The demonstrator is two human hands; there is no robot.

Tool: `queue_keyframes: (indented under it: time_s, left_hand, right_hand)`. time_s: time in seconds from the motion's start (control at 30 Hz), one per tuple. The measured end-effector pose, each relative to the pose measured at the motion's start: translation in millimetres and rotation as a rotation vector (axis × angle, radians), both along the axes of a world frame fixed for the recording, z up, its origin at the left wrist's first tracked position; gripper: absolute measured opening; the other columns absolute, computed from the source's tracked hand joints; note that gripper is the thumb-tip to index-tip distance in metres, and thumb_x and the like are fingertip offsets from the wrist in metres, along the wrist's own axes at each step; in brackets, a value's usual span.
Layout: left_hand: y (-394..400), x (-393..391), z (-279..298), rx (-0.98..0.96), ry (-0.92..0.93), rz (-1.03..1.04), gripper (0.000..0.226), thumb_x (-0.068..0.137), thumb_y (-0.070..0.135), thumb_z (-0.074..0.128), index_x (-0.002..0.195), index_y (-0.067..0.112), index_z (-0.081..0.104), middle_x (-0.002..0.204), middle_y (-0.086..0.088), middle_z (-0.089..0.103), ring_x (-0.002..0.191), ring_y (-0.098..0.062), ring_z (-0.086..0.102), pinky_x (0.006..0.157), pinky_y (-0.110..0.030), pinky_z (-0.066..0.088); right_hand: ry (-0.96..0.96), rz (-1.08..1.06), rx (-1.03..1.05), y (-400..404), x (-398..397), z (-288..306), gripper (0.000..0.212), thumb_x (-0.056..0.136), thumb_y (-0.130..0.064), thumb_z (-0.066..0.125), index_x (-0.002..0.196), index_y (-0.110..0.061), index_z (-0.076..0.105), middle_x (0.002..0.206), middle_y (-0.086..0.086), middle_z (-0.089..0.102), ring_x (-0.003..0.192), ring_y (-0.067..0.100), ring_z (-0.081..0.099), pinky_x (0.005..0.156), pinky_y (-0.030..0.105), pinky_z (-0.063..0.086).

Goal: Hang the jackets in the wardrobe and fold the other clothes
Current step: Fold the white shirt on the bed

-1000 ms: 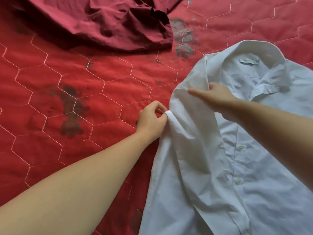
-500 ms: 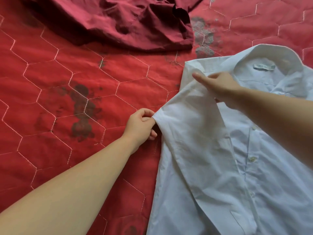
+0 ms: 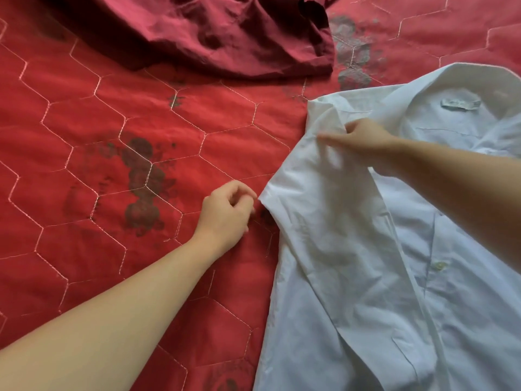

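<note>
A white button-up shirt [image 3: 380,277] lies front up on the right, its collar [image 3: 479,80] at the far end and its short left sleeve folded in over the chest. My left hand [image 3: 225,215] rests on the bedspread just left of the sleeve's cuff corner, fingers loosely curled and holding nothing. My right hand [image 3: 363,139], blurred by motion, reaches across the shirt's shoulder, with its fingers stretched out flat over the fabric. A crumpled maroon garment [image 3: 225,38] lies at the far side.
Everything lies on a red quilted bedspread [image 3: 98,263] with pale hexagon stitching and dark flower prints. Bare bedspread spreads to the left of the shirt and under my left forearm.
My left hand has let go of the sleeve cuff it was pinching, and the sleeve now lies flat. My right hand slid along the shoulder. The view shifted, so the shirt sits further right.
</note>
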State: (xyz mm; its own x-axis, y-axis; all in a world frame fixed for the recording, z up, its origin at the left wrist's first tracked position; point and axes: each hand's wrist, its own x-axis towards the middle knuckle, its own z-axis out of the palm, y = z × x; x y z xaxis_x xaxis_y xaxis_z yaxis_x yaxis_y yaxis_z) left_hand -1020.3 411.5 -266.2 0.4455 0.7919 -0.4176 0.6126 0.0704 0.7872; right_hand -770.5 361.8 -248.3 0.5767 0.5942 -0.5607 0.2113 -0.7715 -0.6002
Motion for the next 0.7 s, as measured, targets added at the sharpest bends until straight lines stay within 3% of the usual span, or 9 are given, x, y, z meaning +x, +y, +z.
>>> queue_keyframes:
  time_s: [0.07, 0.1, 0.2, 0.3, 0.33, 0.4, 0.47, 0.57, 0.7]
  left_hand:
    - [4, 15, 3, 0.013, -0.022, 0.098, 0.016, 0.092, 0.031, 0.056, 0.080, 0.024, 0.065, 0.067, 0.008, 0.067, 0.049, -0.013, 0.058, 0.052, -0.027, 0.045]
    - [6, 23, 3, 0.055, 0.018, 0.054, 0.018, 0.090, 0.040, 0.059, 0.083, 0.025, 0.064, 0.070, 0.008, 0.067, 0.057, -0.012, 0.060, 0.058, -0.027, 0.046]
    - [12, 42, 3, 0.159, 0.175, -0.156, 0.008, 0.084, 0.037, 0.067, 0.081, 0.030, 0.064, 0.068, 0.013, 0.062, 0.071, -0.006, 0.060, 0.066, -0.021, 0.043]
    - [18, 41, -2, 0.133, 0.148, -0.147, 0.007, 0.085, 0.026, 0.067, 0.079, 0.025, 0.068, 0.064, 0.012, 0.060, 0.063, -0.005, 0.055, 0.060, -0.014, 0.039]
    - [19, 39, -4, 0.123, 0.113, -0.125, 0.007, 0.086, 0.025, 0.067, 0.081, 0.021, 0.069, 0.064, 0.009, 0.060, 0.059, -0.004, 0.052, 0.056, -0.011, 0.036]
    - [17, 35, -6, 0.144, 0.078, -0.095, 0.009, 0.089, 0.025, 0.065, 0.084, 0.018, 0.069, 0.067, 0.003, 0.061, 0.061, -0.007, 0.052, 0.056, -0.013, 0.037]
    - [14, 36, -9, 0.188, 0.088, -0.077, 0.010, 0.091, 0.025, 0.062, 0.086, 0.017, 0.067, 0.067, 0.004, 0.059, 0.067, -0.012, 0.054, 0.063, -0.022, 0.041]
    - [8, 40, -12, 0.262, 0.135, -0.047, 0.011, 0.093, 0.026, 0.058, 0.086, 0.019, 0.063, 0.064, 0.009, 0.054, 0.072, -0.016, 0.054, 0.068, -0.028, 0.041]
    - [0, 42, -8, 0.334, 0.209, -0.045, 0.009, 0.093, 0.022, 0.054, 0.088, 0.019, 0.061, 0.063, 0.011, 0.051, 0.075, -0.017, 0.052, 0.067, -0.027, 0.035]
  right_hand:
    - [0.308, -0.146, 0.081, 10, -2, 5, 0.019, 0.085, -0.036, 0.066, 0.081, -0.019, 0.060, 0.069, 0.000, 0.056, 0.056, 0.013, 0.055, 0.054, 0.023, 0.046]
    - [0.471, -0.226, 0.123, 13, -1, 8, 0.023, 0.086, -0.039, 0.066, 0.096, -0.019, 0.061, 0.082, 0.000, 0.063, 0.065, 0.012, 0.062, 0.063, 0.024, 0.051]
    - [0.560, -0.063, 0.020, -5, 2, 14, 0.079, 0.064, -0.071, 0.071, 0.122, -0.018, 0.059, 0.108, 0.000, 0.068, 0.091, 0.016, 0.068, 0.083, 0.032, 0.052]
    - [0.660, 0.050, -0.156, -69, -1, 11, 0.095, 0.044, -0.072, 0.081, 0.117, -0.012, 0.066, 0.103, 0.007, 0.069, 0.091, 0.028, 0.065, 0.085, 0.044, 0.051]
    - [0.742, 0.057, -0.203, -97, -3, 8, 0.092, 0.043, -0.065, 0.086, 0.115, -0.011, 0.069, 0.107, 0.012, 0.070, 0.094, 0.032, 0.066, 0.089, 0.050, 0.051]
    - [0.903, 0.102, -0.246, -151, -18, 4, 0.071, 0.046, -0.048, 0.092, 0.105, -0.011, 0.075, 0.108, 0.018, 0.071, 0.095, 0.032, 0.069, 0.084, 0.044, 0.057]
    - [0.962, 0.124, -0.277, -197, -39, -1, 0.055, 0.051, -0.031, 0.091, 0.099, -0.008, 0.075, 0.103, 0.016, 0.073, 0.090, 0.028, 0.071, 0.076, 0.035, 0.059]
    - [0.988, 0.062, -0.296, -251, -67, -4, 0.047, 0.057, -0.011, 0.087, 0.098, 0.004, 0.070, 0.100, 0.017, 0.072, 0.090, 0.029, 0.069, 0.084, 0.041, 0.056]
    - [1.156, -0.146, -0.136, -297, -71, 9, 0.052, 0.058, -0.013, 0.089, 0.106, -0.006, 0.072, 0.112, 0.024, 0.068, 0.100, 0.037, 0.068, 0.077, 0.040, 0.058]
